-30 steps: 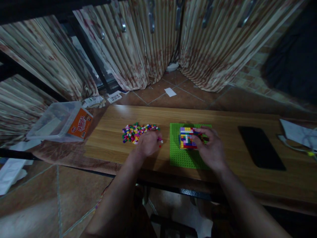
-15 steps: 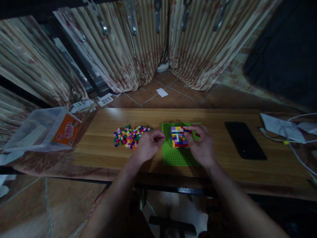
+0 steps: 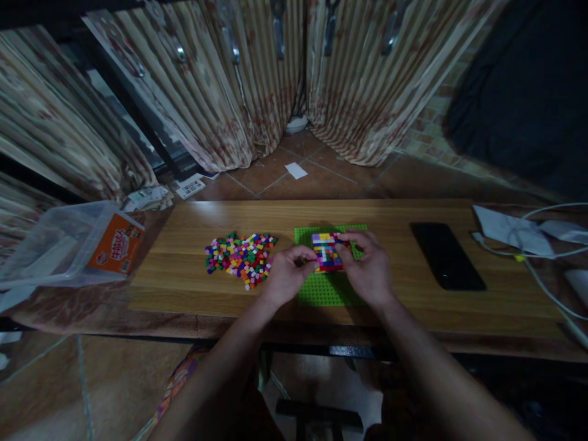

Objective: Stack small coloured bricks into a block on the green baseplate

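Since a second ago my left hand (image 3: 287, 277) has left the loose bricks (image 3: 239, 252) and come right to the block (image 3: 326, 252). Landmark: the green baseplate (image 3: 321, 288) on the table (image 3: 184, 269). Tub (image 3: 73, 245) lies far left of it, bricks just left. Block stands on its far half, left grip pinched at its left edge, right hand (image 3: 367, 272) grasping its right side. Phone (image 3: 446, 255) lies right.

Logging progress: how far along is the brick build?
Done: a multicoloured block several rows wide stands on the green baseplate. In hand: left hand at the block's left edge, right hand on its right side. Left: a large loose pile and most of the baseplate bare.
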The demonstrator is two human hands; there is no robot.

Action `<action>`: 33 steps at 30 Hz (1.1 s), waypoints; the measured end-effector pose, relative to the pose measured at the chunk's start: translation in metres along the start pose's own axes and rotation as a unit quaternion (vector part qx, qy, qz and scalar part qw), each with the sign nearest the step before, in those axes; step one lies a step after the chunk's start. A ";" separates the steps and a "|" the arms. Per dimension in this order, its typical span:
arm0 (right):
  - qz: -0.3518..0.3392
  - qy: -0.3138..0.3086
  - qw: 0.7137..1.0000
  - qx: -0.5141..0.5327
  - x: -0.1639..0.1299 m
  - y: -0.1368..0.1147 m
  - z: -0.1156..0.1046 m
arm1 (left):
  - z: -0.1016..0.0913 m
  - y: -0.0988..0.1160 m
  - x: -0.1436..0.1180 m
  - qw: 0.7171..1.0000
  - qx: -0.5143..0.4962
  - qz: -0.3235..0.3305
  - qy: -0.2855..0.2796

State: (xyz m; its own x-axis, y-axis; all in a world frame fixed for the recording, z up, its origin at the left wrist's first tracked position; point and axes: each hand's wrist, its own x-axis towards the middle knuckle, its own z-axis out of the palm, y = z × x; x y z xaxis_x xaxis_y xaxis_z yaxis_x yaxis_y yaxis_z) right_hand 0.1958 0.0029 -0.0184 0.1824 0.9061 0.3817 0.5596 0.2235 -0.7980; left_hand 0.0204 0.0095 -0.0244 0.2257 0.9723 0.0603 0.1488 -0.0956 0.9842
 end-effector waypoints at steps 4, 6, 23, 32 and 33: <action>-0.005 -0.008 1.000 0.000 -0.002 0.000 0.000 | 0.001 -0.003 0.002 1.000 -0.010 -0.009 0.000; -0.011 -0.012 1.000 -0.002 -0.003 0.001 0.002 | 0.001 -0.003 0.002 1.000 -0.003 -0.010 0.003; -0.018 -0.019 0.995 -0.092 -0.013 -0.012 0.016 | 0.002 -0.001 -0.001 0.997 0.072 -0.001 0.020; -0.002 -0.006 0.996 -0.088 -0.013 -0.010 0.020 | 0.004 -0.001 -0.001 0.998 0.068 -0.004 0.019; -0.001 -0.006 0.996 -0.088 -0.013 -0.009 0.020 | 0.004 -0.001 -0.001 0.997 0.069 -0.006 0.018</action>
State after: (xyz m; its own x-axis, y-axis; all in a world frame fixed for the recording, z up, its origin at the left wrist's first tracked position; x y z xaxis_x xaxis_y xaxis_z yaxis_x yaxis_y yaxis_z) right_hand 0.1717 -0.0039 -0.0254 0.1712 0.9105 0.3764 0.6935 0.1600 -0.7025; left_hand 0.0243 0.0073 -0.0258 0.1881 0.9805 0.0565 0.2829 -0.1092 0.9529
